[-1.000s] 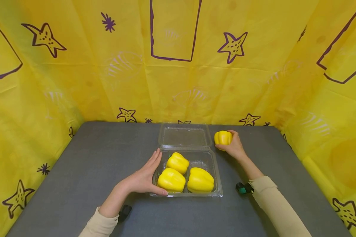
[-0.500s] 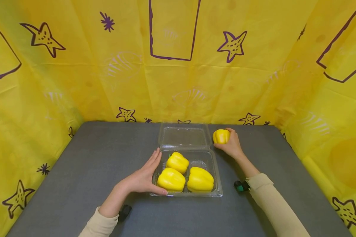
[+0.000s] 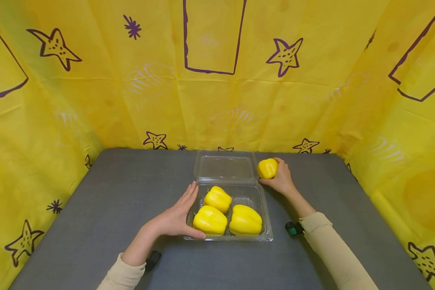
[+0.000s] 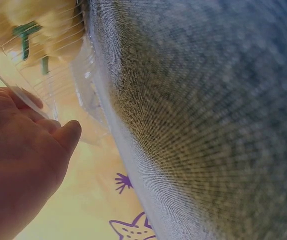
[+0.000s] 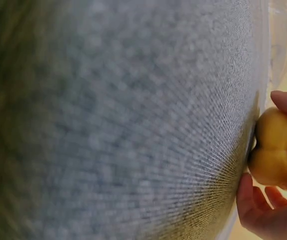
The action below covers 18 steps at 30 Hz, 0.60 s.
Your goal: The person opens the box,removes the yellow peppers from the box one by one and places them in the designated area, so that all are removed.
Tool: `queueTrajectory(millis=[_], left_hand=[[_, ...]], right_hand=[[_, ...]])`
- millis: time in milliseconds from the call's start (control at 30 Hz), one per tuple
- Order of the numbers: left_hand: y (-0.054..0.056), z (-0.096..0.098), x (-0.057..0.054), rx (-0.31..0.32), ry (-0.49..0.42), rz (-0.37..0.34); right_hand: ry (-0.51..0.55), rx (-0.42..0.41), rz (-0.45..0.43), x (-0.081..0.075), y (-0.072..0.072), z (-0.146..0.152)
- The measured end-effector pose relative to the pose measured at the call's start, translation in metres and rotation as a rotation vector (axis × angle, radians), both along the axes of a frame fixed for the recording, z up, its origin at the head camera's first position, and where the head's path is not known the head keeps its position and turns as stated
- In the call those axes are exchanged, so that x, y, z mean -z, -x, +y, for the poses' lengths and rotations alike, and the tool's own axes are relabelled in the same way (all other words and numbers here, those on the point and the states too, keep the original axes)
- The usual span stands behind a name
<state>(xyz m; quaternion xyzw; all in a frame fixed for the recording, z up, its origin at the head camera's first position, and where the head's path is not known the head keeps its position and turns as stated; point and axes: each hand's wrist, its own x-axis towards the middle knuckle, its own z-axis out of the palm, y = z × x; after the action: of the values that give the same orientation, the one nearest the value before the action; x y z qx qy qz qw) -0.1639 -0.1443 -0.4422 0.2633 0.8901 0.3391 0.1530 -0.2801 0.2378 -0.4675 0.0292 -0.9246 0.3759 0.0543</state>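
Note:
A clear plastic clamshell container (image 3: 267,225) lies opened out on the grey table, its lid (image 3: 224,167) folded back. Three yellow bell peppers sit in the tray: one at back left (image 3: 218,199), one at front left (image 3: 210,220), one at front right (image 3: 245,220). My left hand (image 3: 174,217) rests against the tray's left side, fingers extended and thumb on the front rim. In the left wrist view, its fingers (image 4: 28,115) touch the clear wall. My right hand (image 3: 282,177) holds another yellow bell pepper (image 3: 268,168) just right of the lid; the right wrist view shows this pepper (image 5: 276,147) between thumb and fingers.
The grey table (image 3: 130,193) extends on both sides of the container. A yellow cloth (image 3: 217,100) printed with starfish surrounds the table at the back and sides. The tray's back right compartment (image 3: 243,201) shows its ribbed bottom.
My right hand has shifted slightly left with the pepper, closer to the lid, and the pepper has turned a little. The left hand and the container have stayed in place.

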Motion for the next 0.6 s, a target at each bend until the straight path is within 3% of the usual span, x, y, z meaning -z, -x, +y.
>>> queueTrajectory(millis=[433,600], left_hand=[[-0.0004,0.0005,-0.0013,0.000,-0.010,-0.007],[-0.0004,0.0004,-0.0020,0.002,-0.011,-0.011]], right_hand=[[0.019,-0.021,-0.025,-0.0028,-0.0013,0.0024],[0.035,0.008,-0.049,-0.0078,-0.0059,0.0053]])
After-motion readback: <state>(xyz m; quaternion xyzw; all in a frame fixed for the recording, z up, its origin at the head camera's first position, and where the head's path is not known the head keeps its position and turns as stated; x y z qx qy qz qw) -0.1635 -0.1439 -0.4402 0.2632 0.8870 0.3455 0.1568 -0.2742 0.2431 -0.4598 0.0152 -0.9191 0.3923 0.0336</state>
